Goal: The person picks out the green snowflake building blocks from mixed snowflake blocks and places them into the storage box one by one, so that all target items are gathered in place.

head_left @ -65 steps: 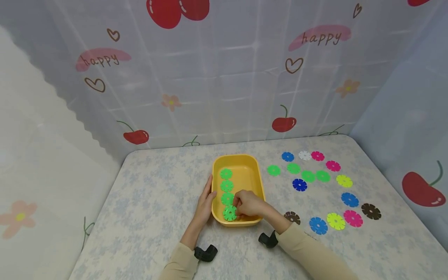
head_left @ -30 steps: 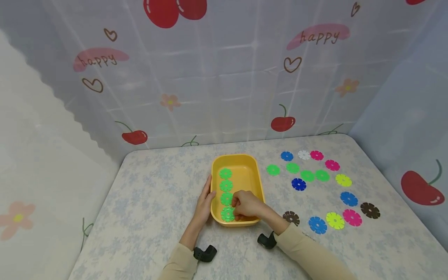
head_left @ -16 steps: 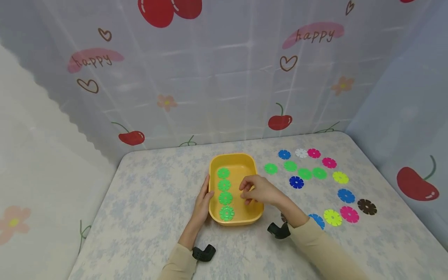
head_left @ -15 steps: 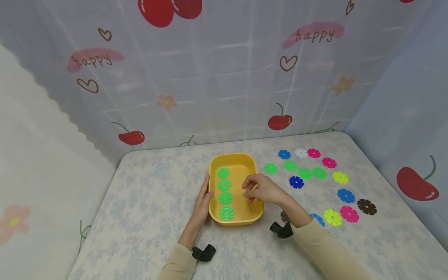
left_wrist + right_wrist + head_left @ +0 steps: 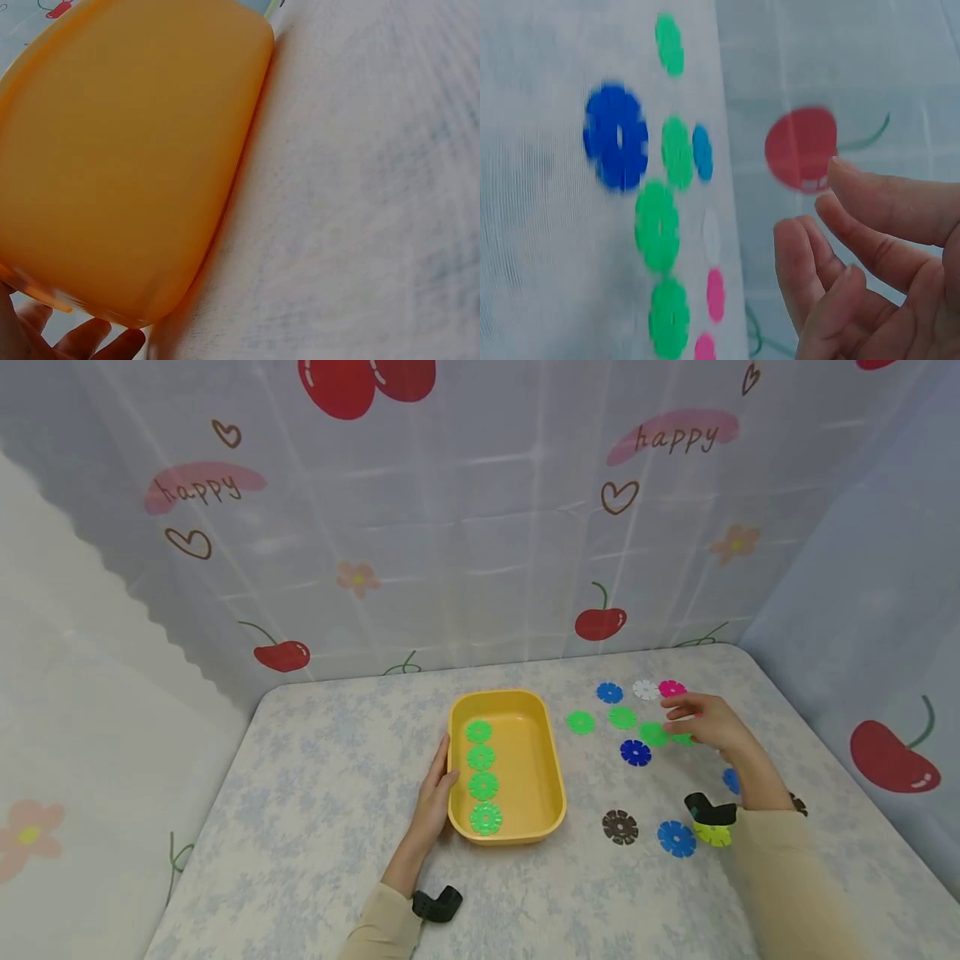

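Note:
A yellow plastic tray (image 5: 551, 752) sits on the table, with a column of several green notched snowflake discs (image 5: 482, 785) along its left side. My left hand (image 5: 431, 797) holds the tray's left wall, thumb at the rim and fingers outside; in the left wrist view, its fingers (image 5: 82, 337) touch the tray's wall (image 5: 135, 150). My right hand (image 5: 705, 722) hovers over the loose discs at the right, its fingers loosely bent and nothing between them. Below it lie green discs (image 5: 654, 734), one partly hidden by the hand. The right wrist view shows the right hand (image 5: 877, 270) holding nothing.
Right of the tray lie more discs: dark blue (image 5: 636, 752), light blue (image 5: 610, 692), white (image 5: 646, 690), pink (image 5: 671, 688), brown (image 5: 620, 827) and yellow (image 5: 712, 835). My right forearm covers some. A printed curtain (image 5: 480, 568) stands behind the table.
My right hand has let go of the nearest green disc, left the tray and moved right over the loose discs. The left hand and the tray stay in place.

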The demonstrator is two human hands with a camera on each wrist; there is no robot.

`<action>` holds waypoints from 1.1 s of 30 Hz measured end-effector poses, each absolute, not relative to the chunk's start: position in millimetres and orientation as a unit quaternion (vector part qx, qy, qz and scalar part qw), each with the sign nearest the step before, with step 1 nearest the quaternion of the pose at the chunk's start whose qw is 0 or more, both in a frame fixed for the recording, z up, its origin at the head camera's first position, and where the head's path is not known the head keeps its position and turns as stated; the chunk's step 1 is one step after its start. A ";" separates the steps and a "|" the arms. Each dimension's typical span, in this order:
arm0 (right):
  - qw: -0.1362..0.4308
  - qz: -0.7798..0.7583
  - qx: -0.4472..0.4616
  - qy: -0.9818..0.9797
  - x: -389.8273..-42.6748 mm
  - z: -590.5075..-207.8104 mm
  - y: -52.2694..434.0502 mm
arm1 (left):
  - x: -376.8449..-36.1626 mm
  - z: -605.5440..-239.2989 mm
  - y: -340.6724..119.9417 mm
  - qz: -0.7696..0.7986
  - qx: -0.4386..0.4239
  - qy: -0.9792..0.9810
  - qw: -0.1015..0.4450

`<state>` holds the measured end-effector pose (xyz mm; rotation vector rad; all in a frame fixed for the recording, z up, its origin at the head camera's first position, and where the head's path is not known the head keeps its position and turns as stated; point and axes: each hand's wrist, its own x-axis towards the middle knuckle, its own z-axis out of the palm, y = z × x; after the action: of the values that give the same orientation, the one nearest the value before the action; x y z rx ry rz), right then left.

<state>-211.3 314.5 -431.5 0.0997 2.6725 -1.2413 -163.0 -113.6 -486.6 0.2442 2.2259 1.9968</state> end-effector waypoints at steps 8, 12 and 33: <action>0.086 -0.408 0.104 0.903 -220.3 -447.1 349.4 | -173.4 -510.1 -116.3 0.674 0.075 0.732 0.063; 0.087 -0.412 0.111 0.900 -223.7 -456.0 355.0 | -177.5 -522.4 -116.7 0.671 0.078 0.736 0.053; 0.095 -0.364 0.117 0.919 -227.2 -484.7 361.2 | -176.0 -524.3 -116.1 0.679 0.086 0.727 0.056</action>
<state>-227.2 361.2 -484.7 0.3472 2.7259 -1.0791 -176.0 -116.1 -524.3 0.2623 2.2073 2.0592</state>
